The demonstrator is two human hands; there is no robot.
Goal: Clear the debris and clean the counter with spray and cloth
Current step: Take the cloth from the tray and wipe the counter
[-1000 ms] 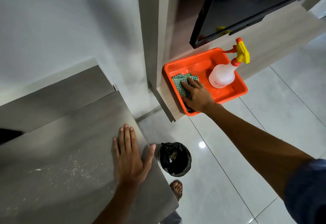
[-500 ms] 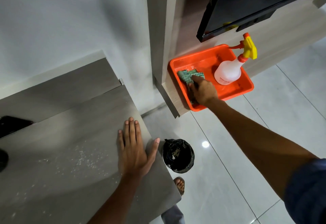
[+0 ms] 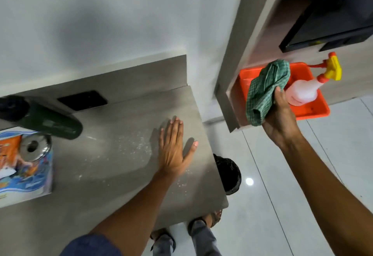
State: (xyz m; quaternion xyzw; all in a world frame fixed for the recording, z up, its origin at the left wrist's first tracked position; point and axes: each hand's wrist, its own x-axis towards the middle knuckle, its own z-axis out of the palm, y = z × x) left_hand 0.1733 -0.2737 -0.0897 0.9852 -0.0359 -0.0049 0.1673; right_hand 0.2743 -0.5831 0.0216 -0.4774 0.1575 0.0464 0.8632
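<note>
My right hand [image 3: 279, 117] grips a green checked cloth [image 3: 264, 89] and holds it up in the air in front of the orange tray [image 3: 310, 112]. A white spray bottle [image 3: 302, 92] with a yellow and orange trigger lies in that tray. My left hand [image 3: 174, 149] rests flat, fingers apart, on the grey counter [image 3: 113, 191] near its right edge. White crumbs [image 3: 131, 146] are scattered over the counter just left of that hand, and a few lie below it.
A dark green bottle [image 3: 46, 120], a metal tin [image 3: 34, 147] and a colourful package [image 3: 22, 173] sit at the counter's left. A black socket plate [image 3: 82, 100] is on the backsplash. A bin with a black liner [image 3: 230, 173] stands on the floor below the counter's right edge.
My right hand has lifted the green cloth out of the orange tray and up into the air. My left hand stays flat on the counter; the view has swung left.
</note>
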